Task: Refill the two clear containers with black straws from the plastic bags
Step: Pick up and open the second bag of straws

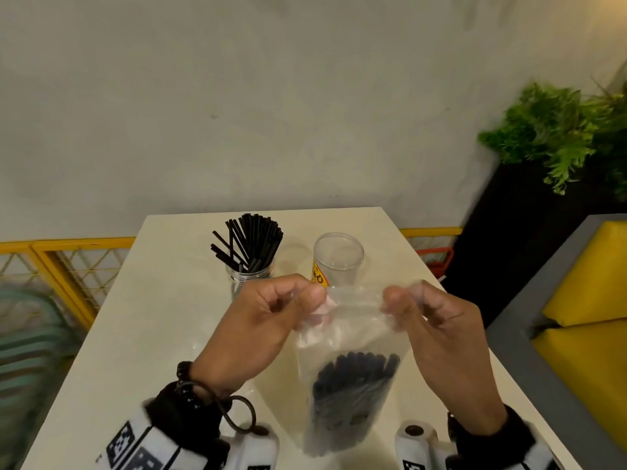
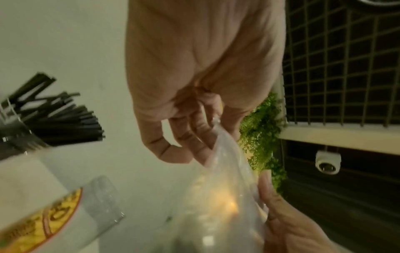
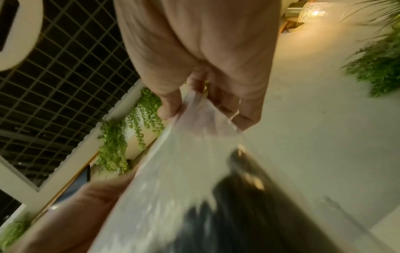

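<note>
I hold a clear plastic bag (image 1: 353, 330) upright above the near part of the white table (image 1: 142, 320). Black straws (image 1: 353, 381) fill its lower half. My left hand (image 1: 271, 317) pinches the bag's top left corner and my right hand (image 1: 431, 320) pinches the top right corner. Behind the bag stand two clear containers: the left one (image 1: 249, 274) holds a fan of black straws (image 1: 251, 240), the right one (image 1: 337, 259) has a yellow label and nothing inside. The left wrist view shows my fingers (image 2: 190, 137) on the bag (image 2: 216, 196); the right wrist view shows the bag (image 3: 184, 162) and its straws (image 3: 238, 214).
A grey wall rises behind the table. A yellow mesh railing (image 1: 68, 262) runs at the left. At the right are a green plant (image 1: 559, 130) in a black planter and a yellow cushioned bench (image 1: 587, 300). A thin clear plastic piece lies on the table by my left wrist.
</note>
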Motion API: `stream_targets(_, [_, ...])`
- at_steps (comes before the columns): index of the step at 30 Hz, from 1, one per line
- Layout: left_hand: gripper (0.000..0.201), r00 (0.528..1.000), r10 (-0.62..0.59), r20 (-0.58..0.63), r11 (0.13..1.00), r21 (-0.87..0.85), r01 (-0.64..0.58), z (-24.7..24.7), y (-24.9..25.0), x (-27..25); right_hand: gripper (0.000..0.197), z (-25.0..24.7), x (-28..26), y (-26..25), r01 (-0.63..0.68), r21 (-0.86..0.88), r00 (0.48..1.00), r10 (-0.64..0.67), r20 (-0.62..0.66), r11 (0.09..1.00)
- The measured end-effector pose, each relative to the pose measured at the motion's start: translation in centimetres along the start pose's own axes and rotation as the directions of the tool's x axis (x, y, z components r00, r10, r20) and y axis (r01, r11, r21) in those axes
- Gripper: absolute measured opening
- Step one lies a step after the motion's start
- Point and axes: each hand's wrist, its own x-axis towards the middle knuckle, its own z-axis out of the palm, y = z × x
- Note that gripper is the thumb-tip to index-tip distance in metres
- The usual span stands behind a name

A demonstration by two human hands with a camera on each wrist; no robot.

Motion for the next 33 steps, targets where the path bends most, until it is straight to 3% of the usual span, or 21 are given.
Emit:
stream_targets(4, [0.021,0.998,-0.040,-0.058,0.998,-0.049,0.037,0.3,1.1,0.3,0.018,-0.9,0.8,-1.7,-0.056,-0.060,0.997,0.059,0.050,0.997])
stream_targets(6, [0.020,0.990,-0.016,-0.142,0.999,0.026,0.020,0.3,1.2,0.6,0.022,-1.0,1.3,-2.1,-0.048,-0.102,0.999,0.050,0.021,0.994])
stream_targets(8, [0.013,0.954,0.153,-0.259,0.951,0.302,-0.071,0.2,1.0,0.7,0.029,-0.7,1.4,-2.0,-0.050,-0.108,0.999,0.048,-0.022,0.993])
stream_targets(9, [0.010,0.910,0.266,-0.317,0.885,0.456,-0.099,0.4,1.3,0.6,0.029,-0.5,1.4,-1.9,-0.063,-0.090,0.996,0.057,-0.069,0.994])
stream_targets(11, [0.012,0.848,0.371,-0.380,0.820,0.562,-0.107,0.8,2.0,0.0,0.019,-0.1,1.5,-2.0,-0.069,-0.020,0.986,0.066,-0.150,0.997])
stream_targets(12, [0.022,0.869,0.319,-0.377,0.849,0.521,-0.086,0.9,2.1,-0.3,0.014,0.1,1.5,-2.1,-0.051,0.007,0.985,0.051,-0.165,0.999])
stream_targets(14, [0.044,0.961,0.051,-0.270,0.949,0.313,0.038,1.4,2.7,-0.4,0.006,1.0,1.1,-2.6,0.025,-0.003,0.991,-0.025,-0.132,1.000])
stream_targets(16, [0.054,0.969,-0.229,-0.087,0.973,0.009,0.231,1.8,2.9,-0.4,0.014,2.3,0.0,-2.8,0.161,-0.146,0.986,-0.165,-0.018,0.976])
stream_targets(18, [0.043,0.946,-0.323,-0.006,0.939,-0.128,0.319,1.7,2.7,-0.4,0.009,3.8,-1.2,-2.6,0.340,-0.322,0.940,-0.311,0.140,0.883])
stream_targets(20, [0.024,0.953,-0.304,0.002,0.945,-0.126,0.301,1.1,2.5,-0.6,0.017,4.6,-2.2,-2.0,0.371,-0.342,0.928,-0.326,0.182,0.863])
stream_targets(22, [0.018,0.963,-0.270,0.001,0.958,-0.103,0.269,0.5,2.3,-1.0,0.039,4.7,-2.5,-2.4,0.223,-0.174,0.971,-0.203,0.126,0.959])
stream_targets(24, [0.015,0.965,-0.261,-0.036,0.962,-0.089,0.257,0.1,2.2,-1.3,0.047,4.4,-2.3,-3.0,-0.041,0.036,0.992,0.037,0.119,0.999])
stream_targets(25, [0.016,0.967,-0.250,-0.052,0.967,-0.065,0.246,0.1,2.1,-1.3,0.049,4.3,-2.1,-3.2,-0.153,0.045,0.980,0.145,0.135,0.987])
stream_targets(27, [0.015,0.979,-0.202,-0.031,0.979,0.026,0.203,0.4,1.8,-1.4,0.056,4.0,-1.6,-2.9,-0.250,-0.046,0.952,0.254,0.169,0.967])
stream_targets(31, [0.012,0.970,-0.195,0.147,0.980,0.072,0.186,0.9,2.2,-1.8,0.055,3.8,-0.8,-2.9,-0.371,0.032,0.890,0.346,0.299,0.928])
stream_targets(33, [0.014,0.963,-0.228,0.147,0.974,0.047,0.223,0.2,2.7,-1.7,0.049,2.8,-0.5,-3.1,-0.451,0.063,0.845,0.403,0.352,0.890])
